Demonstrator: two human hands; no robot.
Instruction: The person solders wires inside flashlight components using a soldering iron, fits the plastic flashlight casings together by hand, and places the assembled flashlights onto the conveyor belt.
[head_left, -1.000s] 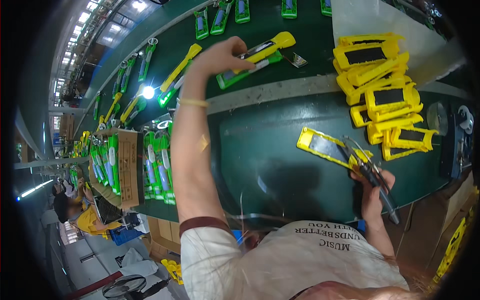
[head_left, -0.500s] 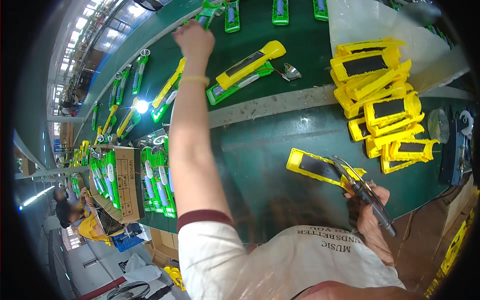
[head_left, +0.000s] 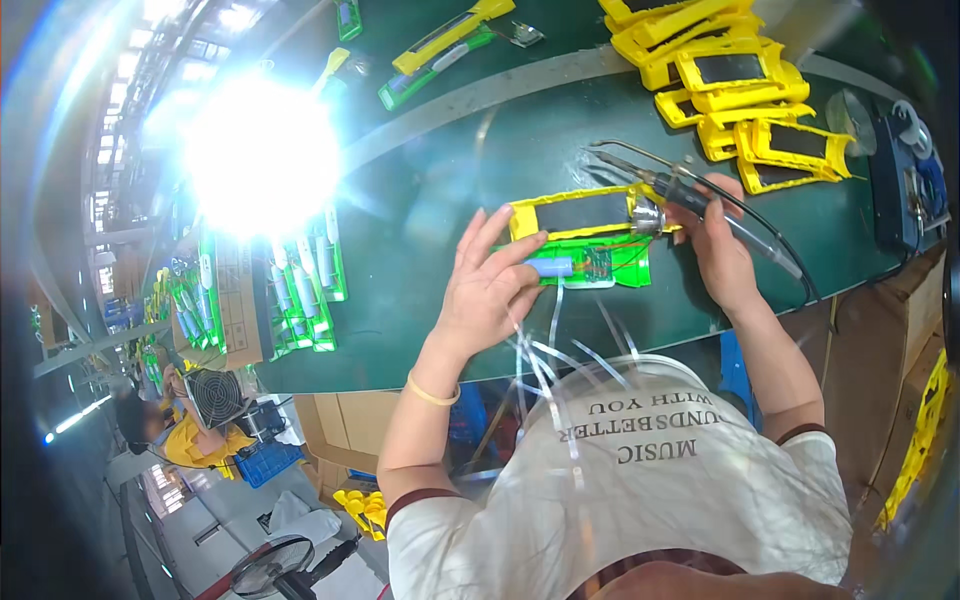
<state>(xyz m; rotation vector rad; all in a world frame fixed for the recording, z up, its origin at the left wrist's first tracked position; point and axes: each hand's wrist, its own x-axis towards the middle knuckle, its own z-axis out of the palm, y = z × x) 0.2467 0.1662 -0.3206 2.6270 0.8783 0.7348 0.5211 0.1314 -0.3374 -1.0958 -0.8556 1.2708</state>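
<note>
My left hand (head_left: 490,285) is closed at the left ends of two casing halves held side by side. One is a yellow casing half (head_left: 525,222) with a dark panel; its fingers touch that end. Nearer me lies a green casing half (head_left: 630,268) with a blue battery cell (head_left: 548,267) and a small circuit board (head_left: 598,264), by my left thumb. A silvery lamp reflector (head_left: 648,215) rests at the yellow half's right end, with thin red wires nearby. My right hand (head_left: 722,250) grips a soldering iron (head_left: 686,197), tip pointing left above the yellow half, fingers beside the reflector.
Yellow casing halves (head_left: 735,70) are piled at the back right, beside a blue bench unit (head_left: 895,180). Green assemblies (head_left: 305,290) stand by a cardboard box (head_left: 240,300) at left. Intense lamp glare (head_left: 262,155) hides the upper left. Another person (head_left: 190,435) sits beyond.
My left hand has come back from the far belt to the yellow half, and a green half is now beside it. My right hand has lifted the iron and moved it farther away.
</note>
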